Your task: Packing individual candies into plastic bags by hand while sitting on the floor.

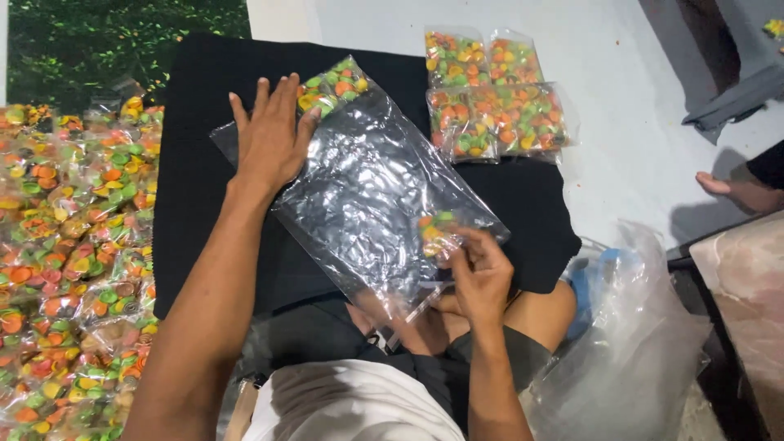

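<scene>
I see a black cloth (pixel 204 163) spread over the person's lap, and on its left a big heap of small packets (pixel 69 269) filled with orange, green and yellow candies. On the cloth lies a large clear plastic bag (pixel 367 188), crumpled, holding a few of these packets at its far end. The left hand (pixel 269 135) is flat and open, pressing on the bag's far corner. The right hand (pixel 478 273) pinches one small candy packet (pixel 437 233) at the bag's near edge. Four more filled packets (pixel 494 94) lie on the grey floor (pixel 637 122) beyond.
</scene>
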